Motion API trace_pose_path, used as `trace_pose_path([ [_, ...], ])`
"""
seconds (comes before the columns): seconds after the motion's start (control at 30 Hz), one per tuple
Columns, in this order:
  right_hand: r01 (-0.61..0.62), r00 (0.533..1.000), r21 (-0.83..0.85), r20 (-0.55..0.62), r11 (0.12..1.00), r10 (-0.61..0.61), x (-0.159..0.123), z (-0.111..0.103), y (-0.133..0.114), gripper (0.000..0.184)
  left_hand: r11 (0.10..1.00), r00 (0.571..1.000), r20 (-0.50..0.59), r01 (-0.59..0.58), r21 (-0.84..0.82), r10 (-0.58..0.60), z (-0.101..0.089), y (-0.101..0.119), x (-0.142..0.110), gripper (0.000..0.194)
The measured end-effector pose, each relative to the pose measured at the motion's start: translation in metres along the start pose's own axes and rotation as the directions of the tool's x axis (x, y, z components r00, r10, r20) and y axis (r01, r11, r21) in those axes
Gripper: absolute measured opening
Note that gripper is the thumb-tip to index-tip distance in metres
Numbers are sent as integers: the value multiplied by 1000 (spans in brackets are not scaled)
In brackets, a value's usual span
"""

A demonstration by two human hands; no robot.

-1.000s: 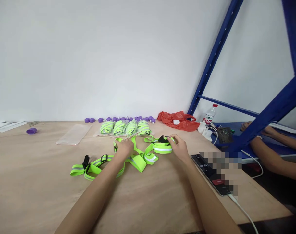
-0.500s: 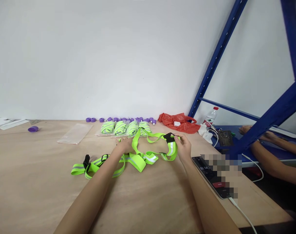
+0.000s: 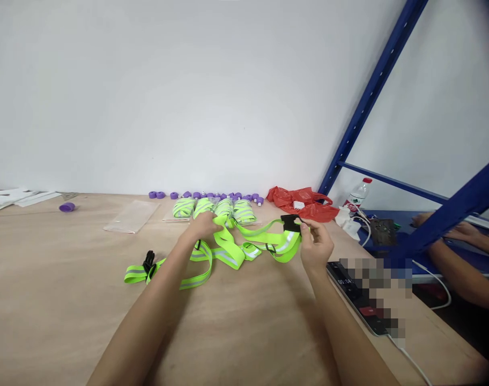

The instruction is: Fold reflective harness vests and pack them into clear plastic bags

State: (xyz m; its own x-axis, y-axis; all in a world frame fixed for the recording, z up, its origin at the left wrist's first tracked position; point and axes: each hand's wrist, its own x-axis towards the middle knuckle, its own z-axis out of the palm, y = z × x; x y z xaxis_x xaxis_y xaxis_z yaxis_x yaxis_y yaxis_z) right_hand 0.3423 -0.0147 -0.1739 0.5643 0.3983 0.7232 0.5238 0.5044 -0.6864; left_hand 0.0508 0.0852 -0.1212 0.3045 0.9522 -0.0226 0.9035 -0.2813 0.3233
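A neon-green reflective strap harness (image 3: 228,252) with silver stripes lies loosely tangled across the wooden table. My right hand (image 3: 317,246) pinches its black buckle (image 3: 290,223) at the right end, raised a little off the table. With closed fingers, my left hand (image 3: 205,226) grips the green webbing near the middle; its fingertips are partly hidden. To the left, another black buckle (image 3: 149,264) rests with the strap's far end on the table, partly behind my left forearm. Just beyond my hands, several folded green straps in clear bags (image 3: 184,208) stand in a row.
Small purple rolls (image 3: 197,195) line the wall, and a purple cup-like piece (image 3: 67,207) lies left. A clear plastic bag (image 3: 132,217) lies flat. Right are a red plastic bag (image 3: 282,201), a phone (image 3: 355,297) with cable, a blue rack (image 3: 373,102), a bottle (image 3: 359,194) and another person's arms (image 3: 461,273).
My left hand has lifted from the table and closed on the webbing. The right hand has drawn the buckle slightly right, and the loop between the hands has become flatter. The view has shifted slightly.
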Motion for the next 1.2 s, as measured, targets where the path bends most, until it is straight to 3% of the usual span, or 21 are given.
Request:
trace_pose_path([
  [0.07, -119, 989, 179, -69, 977, 133, 3, 2, 0, 26, 999, 997, -73, -19, -33, 16, -8, -2, -2, 23],
  [0.13, -210, 968, 359, -54, 909, 245, 9, -1, -1, 27, 998, 991, -136, -24, -56, 16, -15, -4, -4, 23],
  [0.2, -337, 940, 480, 116, 810, 322, 16, -8, -4, 25, 998, 980, -197, -12, -69, -2, -20, -7, -6, 23],
  [0.27, -454, 890, 517, 308, 726, 336, 24, -18, -8, 21, 997, 968, -250, 12, -74, -30, -24, -10, -7, 22],
  [0.3, -480, 875, 532, 350, 698, 335, 28, -23, -10, 20, 997, 962, -268, 23, -77, -43, -26, -13, -7, 22],
  [0.37, -457, 889, 605, 298, 651, 347, 37, -32, -12, 19, 996, 957, -284, 37, -87, -60, -28, -19, -6, 23],
  [0.43, -366, 912, 697, 137, 616, 388, 47, -40, -9, 16, 994, 960, -274, 35, -103, -63, -30, -26, -5, 25],
  [0.53, -238, 885, 743, -100, 626, 456, 60, -49, 3, 10, 991, 975, -220, -1, -136, -29, -34, -35, -5, 25],
  [0.63, -237, 863, 704, -164, 670, 478, 64, -54, 18, 13, 983, 992, -124, -57, -176, 35, -40, -37, -10, 31],
  [0.7, -331, 876, 591, -97, 736, 473, 60, -52, 26, 18, 964, 994, -23, -111, -242, 109, -43, -35, -16, 42],
  [0.77, -435, 882, 381, 0, 816, 471, 53, -45, 30, 22, 896, 971, 78, -177, -408, 227, -45, -31, -20, 49],
  [0.87, -461, 886, 180, 34, 869, 463, 44, -33, 27, 27, 738, 935, 79, -218, -638, 345, -42, -23, -22, 48],
  [0.97, -405, 910, 293, 38, 866, 413, 45, -37, 7, 31, 796, 952, -45, -278, -538, 303, -38, -15, -20, 46],
  [1.03, -396, 913, 441, 280, 806, 296, 47, -53, -18, 30, 860, 950, -137, -312, -404, 281, -35, -11, -18, 43],
  [1.07, -433, 857, 446, 472, 784, 205, 46, -64, -34, 28, 877, 946, -178, -319, -359, 272, -33, -9, -17, 39],
  [1.1, -476, 713, 379, 694, 794, 96, 45, -74, -50, 29, 887, 942, -217, -319, -333, 257, -32, -7, -15, 34],
  [1.13, -479, 484, 240, 874, 845, 26, 42, -82, -67, 30, 894, 938, -258, -311, -322, 233, -32, -5, -14, 31],
  [1.17, -434, 216, 3, 971, 901, 101, 37, -89, -82, 25, 900, 932, -302, -298, -317, 202, -31, -4, -13, 29],
  [1.2, -363, 40, -201, 972, 910, 230, 32, -93, -94, 22, 907, 921, -353, -284, -312, 167, -32, -3, -12, 30],
])
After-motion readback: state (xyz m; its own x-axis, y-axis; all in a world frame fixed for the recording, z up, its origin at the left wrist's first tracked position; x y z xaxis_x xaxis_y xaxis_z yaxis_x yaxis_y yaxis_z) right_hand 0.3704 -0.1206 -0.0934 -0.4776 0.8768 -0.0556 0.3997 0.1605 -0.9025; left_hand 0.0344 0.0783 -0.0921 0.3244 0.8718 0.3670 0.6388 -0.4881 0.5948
